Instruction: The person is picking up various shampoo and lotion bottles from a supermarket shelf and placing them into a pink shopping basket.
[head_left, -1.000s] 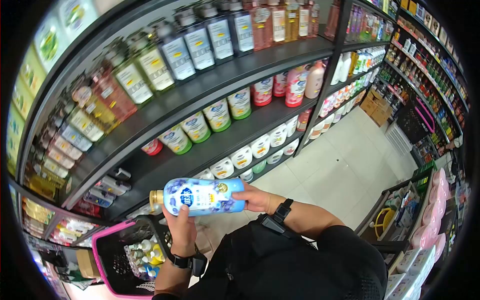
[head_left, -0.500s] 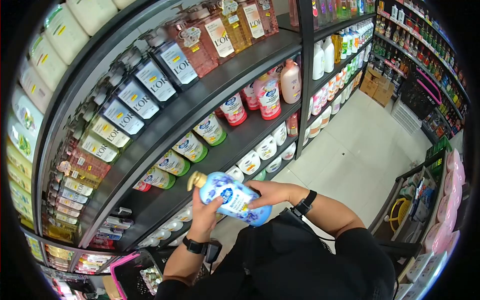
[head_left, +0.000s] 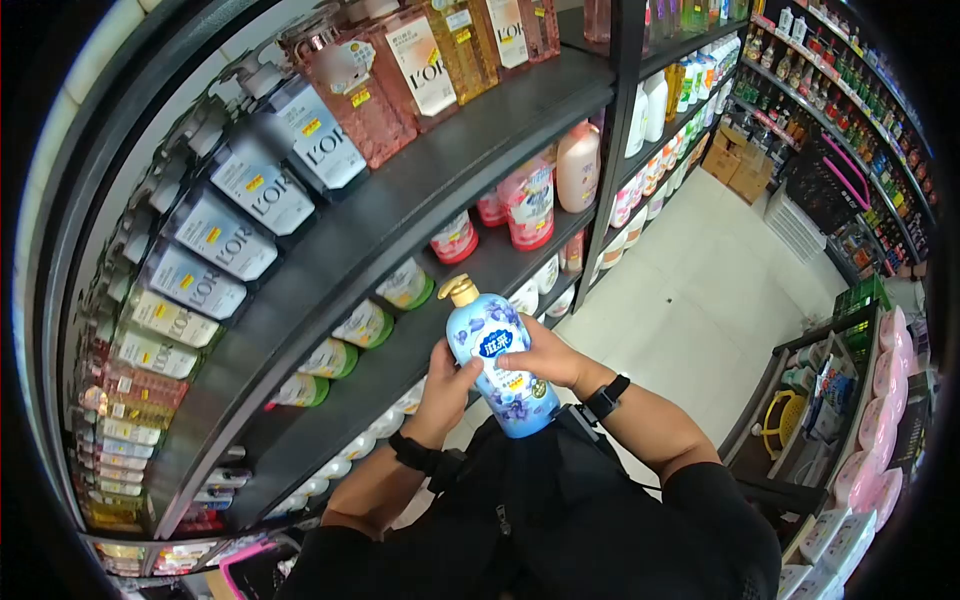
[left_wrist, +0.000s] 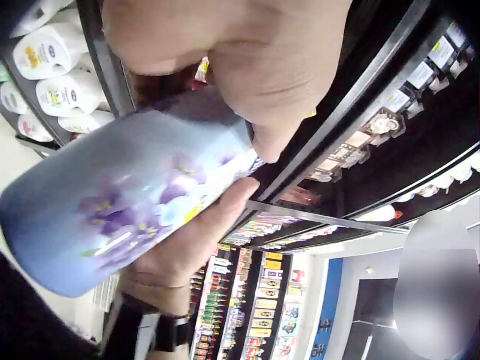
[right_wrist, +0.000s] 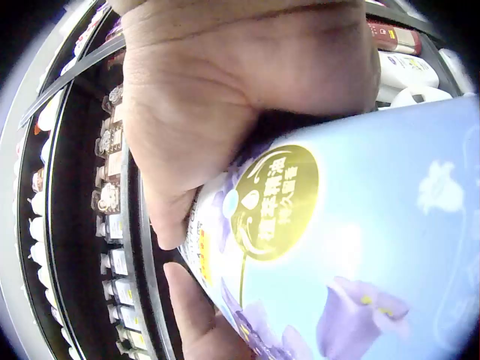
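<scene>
Both hands hold a light blue pump bottle (head_left: 510, 400) with a gold pump head (head_left: 459, 290) and purple flowers on its label. In the head view it stands nearly upright, leaning a little, in front of the person's chest. The left hand (head_left: 447, 388) grips its left side, thumb on the label. From the other side the right hand (head_left: 548, 357) grips it, its thumb also across the label front. A gold oval mark shows on the bottle (right_wrist: 390, 210) in the right wrist view, close under the right hand (right_wrist: 240, 90). The backs of the fingers' grip are hidden behind the bottle.
Dark shelves (head_left: 480, 165) curve along the left, holding pump bottles with white labels (head_left: 262, 190) and green-based bottles (head_left: 363, 325). A black basket with a pink rim (head_left: 240, 570) is at lower left. Pink packages (head_left: 868, 440) line the right; cardboard boxes (head_left: 738, 165) sit farther back.
The bottle has turned from lying sideways, pump to the left, to nearly upright with the pump on top. Both hands kept hold of it, and the head view has shifted along the shelves.
</scene>
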